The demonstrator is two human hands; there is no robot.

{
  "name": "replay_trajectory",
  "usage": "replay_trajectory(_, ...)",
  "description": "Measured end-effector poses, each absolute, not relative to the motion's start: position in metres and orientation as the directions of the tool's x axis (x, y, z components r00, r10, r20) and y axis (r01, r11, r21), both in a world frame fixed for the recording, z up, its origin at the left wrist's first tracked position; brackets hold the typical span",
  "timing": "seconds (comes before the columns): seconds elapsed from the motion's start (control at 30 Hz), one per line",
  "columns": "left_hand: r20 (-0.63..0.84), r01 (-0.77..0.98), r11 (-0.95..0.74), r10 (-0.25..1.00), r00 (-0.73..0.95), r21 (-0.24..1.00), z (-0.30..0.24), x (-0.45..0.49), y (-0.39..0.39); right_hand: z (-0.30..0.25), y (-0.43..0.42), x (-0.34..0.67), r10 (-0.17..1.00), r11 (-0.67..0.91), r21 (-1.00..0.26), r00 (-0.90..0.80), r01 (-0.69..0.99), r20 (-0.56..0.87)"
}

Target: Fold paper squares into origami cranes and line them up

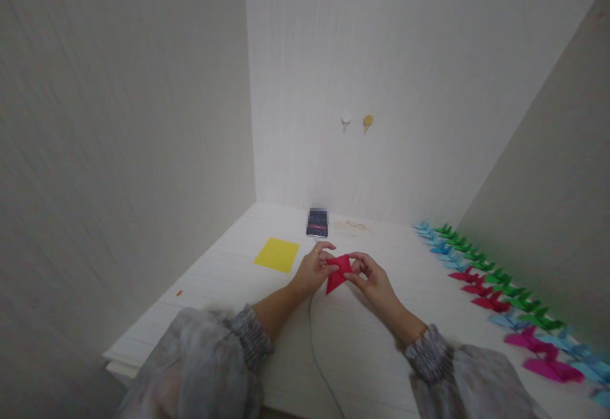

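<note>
A red folded paper (pixel 339 271) is held up between both hands over the middle of the white table. My left hand (pixel 313 269) pinches its left side, thumb on the near face, with a ring on one finger. At its right edge, my right hand (pixel 370 277) grips the paper between thumb and fingers. The lower tip of the paper points down and left. Left of the hands, a yellow square of paper (pixel 277 254) lies flat on the table.
A phone (pixel 317 222) leans at the back wall, and a grey cable (pixel 314 343) runs toward the front edge. Rows of folded paper cranes (pixel 490 301) in several colours line the right side. A small orange piece (pixel 179 293) lies at left. Two hooks (pixel 368 120) are on the wall.
</note>
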State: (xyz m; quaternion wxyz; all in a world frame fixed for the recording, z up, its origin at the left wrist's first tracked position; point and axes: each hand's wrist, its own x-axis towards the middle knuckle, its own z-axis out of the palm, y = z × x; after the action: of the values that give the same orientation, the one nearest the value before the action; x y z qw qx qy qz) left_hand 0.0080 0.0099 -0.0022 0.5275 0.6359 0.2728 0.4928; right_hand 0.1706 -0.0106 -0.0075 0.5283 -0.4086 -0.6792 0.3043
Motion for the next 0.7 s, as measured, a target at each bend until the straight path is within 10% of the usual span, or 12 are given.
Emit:
replay_trajectory(0.43,0.348,-0.258,-0.268,0.869,0.352,0.928,-0.0088,0.0105,0.0137,0.0012,-0.0172,0.1686,0.791,0.597,-0.662,-0.195,0.453,0.579)
replay_trajectory(0.7,0.295,-0.361,-0.151,0.874,0.387,0.920,-0.0068,0.0131,0.0133,-0.0038,-0.0139,0.1681,0.838,0.546,-0.771,-0.198,0.327,0.509)
